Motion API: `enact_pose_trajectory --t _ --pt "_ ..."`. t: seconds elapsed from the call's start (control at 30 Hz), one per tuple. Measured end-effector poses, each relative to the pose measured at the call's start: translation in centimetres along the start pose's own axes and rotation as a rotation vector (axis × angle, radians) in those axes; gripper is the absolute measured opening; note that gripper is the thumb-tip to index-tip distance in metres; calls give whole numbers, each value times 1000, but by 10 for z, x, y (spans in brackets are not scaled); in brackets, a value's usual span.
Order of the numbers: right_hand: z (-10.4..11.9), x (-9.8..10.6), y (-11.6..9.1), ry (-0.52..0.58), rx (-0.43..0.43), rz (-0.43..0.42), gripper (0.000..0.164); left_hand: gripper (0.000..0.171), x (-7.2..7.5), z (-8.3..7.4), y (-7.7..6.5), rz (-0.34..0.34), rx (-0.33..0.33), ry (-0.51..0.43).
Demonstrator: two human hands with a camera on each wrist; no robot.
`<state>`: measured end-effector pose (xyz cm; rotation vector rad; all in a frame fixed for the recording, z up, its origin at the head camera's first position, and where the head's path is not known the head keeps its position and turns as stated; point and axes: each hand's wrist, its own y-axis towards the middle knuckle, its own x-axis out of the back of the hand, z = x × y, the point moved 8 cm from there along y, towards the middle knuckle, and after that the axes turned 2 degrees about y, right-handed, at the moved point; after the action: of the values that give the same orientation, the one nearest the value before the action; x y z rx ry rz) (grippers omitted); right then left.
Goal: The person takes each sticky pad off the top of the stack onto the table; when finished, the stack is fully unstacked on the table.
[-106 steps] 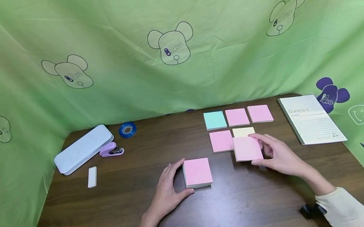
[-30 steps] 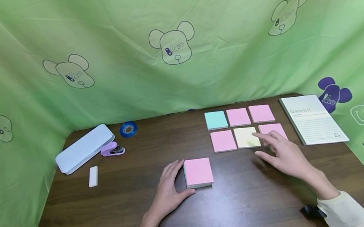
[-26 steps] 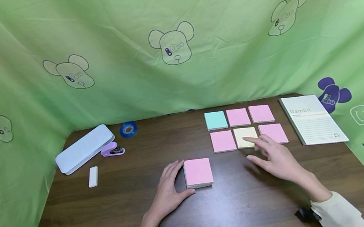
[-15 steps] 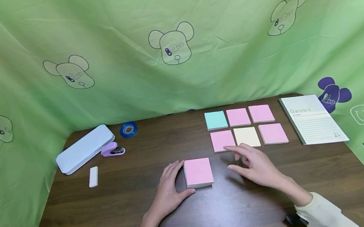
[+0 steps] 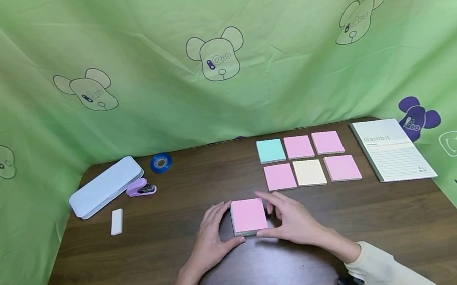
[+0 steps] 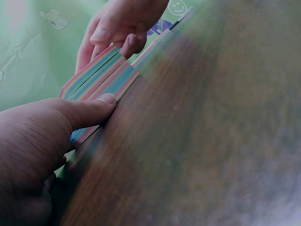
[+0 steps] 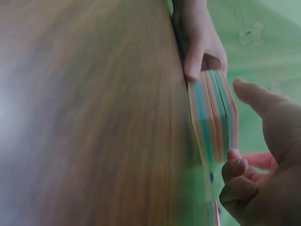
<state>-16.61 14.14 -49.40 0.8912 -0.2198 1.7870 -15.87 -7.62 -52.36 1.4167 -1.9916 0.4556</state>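
A stack of sticky note pads [image 5: 248, 214], pink on top, lies on the table in front of the person; both wrist views show its striped, multicoloured edges. My left hand [image 5: 211, 240] holds the stack from the left, thumb along the near edge and fingers toward the far left corner. At its right side is my right hand [image 5: 293, 220], index finger by the far corner and thumb by the near one. In the right wrist view the right thumb [image 7: 256, 96] is held away from the stack, and the curled fingertips [image 7: 235, 167] are close to its other end.
Behind and right of the stack lie two rows of single pads: a turquoise pad [image 5: 271, 151], a cream pad [image 5: 309, 172] and several pink ones. A notepad [image 5: 392, 149] lies far right. At left are a pale case [image 5: 105, 187], purple stapler [image 5: 140, 187], blue tape roll [image 5: 160, 162] and white eraser [image 5: 116, 222].
The pink pad held earlier by my right hand now lies at the front row's right end. That hand has moved left to the stack. My left hand has stayed put.
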Motion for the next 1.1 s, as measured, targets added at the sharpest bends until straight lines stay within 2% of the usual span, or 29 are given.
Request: enact_pose_trajectory --t 0.13,0.37,0.47,0.63,0.7,0.87,1.1 --pt "-6 -11 2 -12 36 -31 101 91 0 0 0 -1 -4 0" --pt "3 -8 8 -8 32 -60 83 90 0 -1 1 -3 -12 -1" --pt "6 -6 9 -13 37 -68 83 91 0 -1 1 -3 -13 -4" --pt "-2 -5 7 -7 98 -100 81 91 1 -1 0 3 8 3" --pt "-3 0 6 -9 100 -113 80 91 1 -1 0 7 14 7" --pt "-1 21 0 -36 17 -106 81 91 1 -2 0 4 14 8" --pt "-24 43 -21 -85 -24 -124 80 91 2 -2 -1 -3 12 0"
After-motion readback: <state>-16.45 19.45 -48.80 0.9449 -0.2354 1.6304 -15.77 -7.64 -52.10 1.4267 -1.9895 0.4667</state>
